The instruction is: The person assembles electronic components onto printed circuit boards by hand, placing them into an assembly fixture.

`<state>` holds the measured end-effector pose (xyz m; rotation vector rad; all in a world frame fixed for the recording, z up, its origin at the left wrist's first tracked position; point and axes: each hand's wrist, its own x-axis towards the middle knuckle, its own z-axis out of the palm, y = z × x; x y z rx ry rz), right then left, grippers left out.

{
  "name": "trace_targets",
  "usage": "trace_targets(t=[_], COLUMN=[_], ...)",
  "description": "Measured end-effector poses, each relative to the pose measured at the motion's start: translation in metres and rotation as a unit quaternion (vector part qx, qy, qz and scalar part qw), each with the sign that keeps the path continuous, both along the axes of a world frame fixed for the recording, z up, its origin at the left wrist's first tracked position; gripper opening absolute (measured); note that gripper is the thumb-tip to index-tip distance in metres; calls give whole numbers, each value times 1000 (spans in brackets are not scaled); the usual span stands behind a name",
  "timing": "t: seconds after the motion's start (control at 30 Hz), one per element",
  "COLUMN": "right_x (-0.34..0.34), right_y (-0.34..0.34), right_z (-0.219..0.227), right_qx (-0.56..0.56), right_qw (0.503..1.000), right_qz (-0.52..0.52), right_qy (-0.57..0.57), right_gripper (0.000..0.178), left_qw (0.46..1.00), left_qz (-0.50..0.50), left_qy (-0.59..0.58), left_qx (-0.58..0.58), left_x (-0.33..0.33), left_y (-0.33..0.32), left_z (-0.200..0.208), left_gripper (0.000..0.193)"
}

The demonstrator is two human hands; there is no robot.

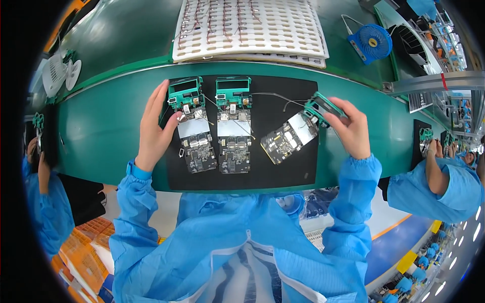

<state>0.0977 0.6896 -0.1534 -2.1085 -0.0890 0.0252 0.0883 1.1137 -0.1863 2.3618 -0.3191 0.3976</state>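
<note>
Our right hand [352, 127] pinches the green frame end of the right board [294, 132], which lies tilted on the black mat [283, 171]. Our left hand [154, 126] lies with loose, spread fingers against the left board [193, 123], thumb on its top edge, gripping nothing. The middle board [233, 123] sits just beside it, untouched (both upright, side by side). Beyond the mat, a white tray [252, 30] and a blue fan [373, 43] rest on the green bench [101, 131].
</note>
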Motion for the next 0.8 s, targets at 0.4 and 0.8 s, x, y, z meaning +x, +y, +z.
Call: trace_targets(t=[0.4, 0.8], right_x=[69, 17], right_y=[59, 118], right_z=[-1, -4], right_qx=[-123, -334], right_qw=[958, 903], right_qz=[19, -23], right_qy=[-259, -268], right_gripper=[19, 19], left_qw=[1000, 973], left_qz=[-3, -130], left_qy=[-1, -124], left_qx=[16, 146], left_x=[4, 15], left_y=[-26, 15], left_z=[10, 23], left_gripper=[57, 41])
